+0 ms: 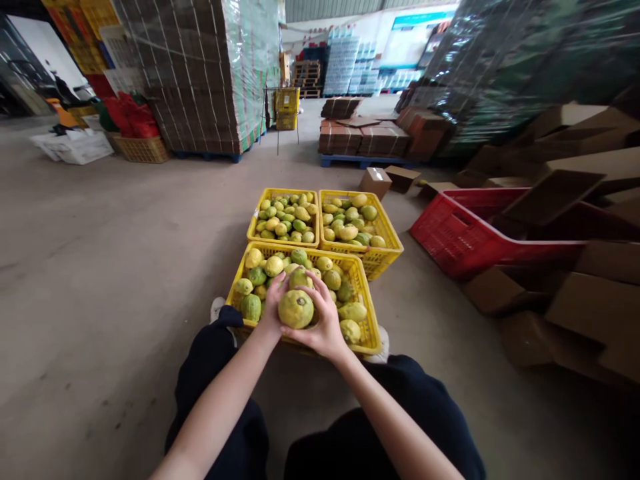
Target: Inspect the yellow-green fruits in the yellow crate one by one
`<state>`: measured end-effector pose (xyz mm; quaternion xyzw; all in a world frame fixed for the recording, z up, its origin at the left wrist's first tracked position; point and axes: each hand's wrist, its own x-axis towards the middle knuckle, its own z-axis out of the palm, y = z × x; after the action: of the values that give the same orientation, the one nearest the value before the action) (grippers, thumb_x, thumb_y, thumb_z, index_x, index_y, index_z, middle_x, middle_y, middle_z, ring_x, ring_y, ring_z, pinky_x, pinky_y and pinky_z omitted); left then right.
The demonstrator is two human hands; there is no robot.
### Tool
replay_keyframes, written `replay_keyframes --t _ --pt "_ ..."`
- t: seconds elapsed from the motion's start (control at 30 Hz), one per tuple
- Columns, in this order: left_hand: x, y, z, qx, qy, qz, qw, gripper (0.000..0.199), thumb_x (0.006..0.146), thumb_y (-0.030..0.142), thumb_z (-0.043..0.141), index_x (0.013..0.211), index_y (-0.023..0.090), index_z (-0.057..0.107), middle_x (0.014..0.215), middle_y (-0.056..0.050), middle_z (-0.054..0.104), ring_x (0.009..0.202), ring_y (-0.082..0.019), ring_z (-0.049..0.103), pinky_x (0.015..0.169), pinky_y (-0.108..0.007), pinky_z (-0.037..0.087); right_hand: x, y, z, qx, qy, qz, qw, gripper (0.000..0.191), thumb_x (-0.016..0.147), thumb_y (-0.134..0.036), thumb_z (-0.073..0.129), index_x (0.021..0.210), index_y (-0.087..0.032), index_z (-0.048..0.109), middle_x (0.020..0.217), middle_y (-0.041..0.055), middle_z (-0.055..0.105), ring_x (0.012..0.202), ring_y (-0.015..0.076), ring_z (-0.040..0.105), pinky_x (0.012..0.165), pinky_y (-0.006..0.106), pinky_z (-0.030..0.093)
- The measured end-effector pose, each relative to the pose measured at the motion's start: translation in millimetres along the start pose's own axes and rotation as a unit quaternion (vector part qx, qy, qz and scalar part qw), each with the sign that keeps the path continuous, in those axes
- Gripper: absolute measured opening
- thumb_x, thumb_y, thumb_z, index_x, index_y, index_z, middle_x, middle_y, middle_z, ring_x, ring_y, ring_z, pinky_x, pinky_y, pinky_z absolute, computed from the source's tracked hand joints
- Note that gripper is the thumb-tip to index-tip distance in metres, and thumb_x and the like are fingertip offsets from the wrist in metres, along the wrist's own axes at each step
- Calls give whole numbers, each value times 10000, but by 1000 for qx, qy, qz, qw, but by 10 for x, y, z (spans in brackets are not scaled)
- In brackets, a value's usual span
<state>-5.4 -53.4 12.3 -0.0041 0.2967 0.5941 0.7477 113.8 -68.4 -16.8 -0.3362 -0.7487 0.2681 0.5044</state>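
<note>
Over the near yellow crate [371, 313], a round yellow-green fruit [295, 309] is held between my two hands. My left hand [274, 305] curves along its left side, and my right hand [323, 319] wraps its right side with the thumb near its lower edge. Just beyond it, another green fruit [300, 278] shows between my fingers; whether it is also held is unclear. Many yellow and green fruits fill the near crate. Behind stand two more yellow crates of similar fruit, a left one [283, 244] and a right one [387, 253].
To the right are a red crate [465, 245] and a heap of open cardboard boxes [585, 300]. A small carton [375, 181] lies behind the yellow crates. Wrapped pallet stacks [185, 73] and flattened cardboard on a blue pallet [360, 160] stand farther back.
</note>
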Motion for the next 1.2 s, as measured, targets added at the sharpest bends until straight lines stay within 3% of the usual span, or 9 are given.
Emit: replay_keyframes --t 0.1,0.17,0.33,0.57,0.73,0.97,1.2 --pt "11 24 47 9 42 1 999 288 973 283 457 910 124 688 800 -78 726 887 -267 730 830 -371 582 -3 -41 -34 73 5 12 997 696 616 -396 902 1229 -242 609 1369 149 597 1346 383 513 1128 570 403" --pt "39 34 43 -1 44 18 999 296 979 307 470 874 132 685 750 -60 710 819 -254 728 797 -367 584 -1 -67 -61 109 30 52 992 689 636 -358 892 1244 -243 590 1266 120 660 1247 343 599 1076 514 471" --pt "96 71 -23 0 24 101 995 436 980 440 455 718 153 653 650 -29 651 584 -160 658 661 -282 557 9 -86 -116 37 129 127 983 627 606 -354 896 1149 -247 603 1083 59 699 999 275 676 922 416 559" --pt "57 78 -62 108 -23 221 969 491 950 440 447 597 162 648 580 -55 628 724 -198 693 725 -272 544 -9 -20 -52 -48 102 85 990 591 654 -372 861 1166 -249 592 1079 74 718 953 280 692 888 427 570" --pt "82 87 -120 179 -31 282 942 443 844 500 535 600 162 685 612 -58 661 693 -185 670 710 -264 515 -16 -23 -57 -77 95 41 992 578 689 -364 837 1184 -222 574 1080 80 722 953 268 706 867 407 587" --pt "92 111 -135 207 -20 293 933 423 786 503 563 563 167 691 601 -56 660 669 -180 660 671 -260 504 -22 -19 -71 -91 91 4 992 610 684 -382 849 1196 -209 567 1087 98 726 952 273 719 856 401 598" --pt "53 169 -70 180 -22 218 959 436 775 499 599 497 166 636 503 -60 603 648 -218 677 648 -290 535 -39 -45 -95 -51 69 40 996 637 642 -383 869 1188 -212 588 1103 94 727 963 280 711 877 412 583"
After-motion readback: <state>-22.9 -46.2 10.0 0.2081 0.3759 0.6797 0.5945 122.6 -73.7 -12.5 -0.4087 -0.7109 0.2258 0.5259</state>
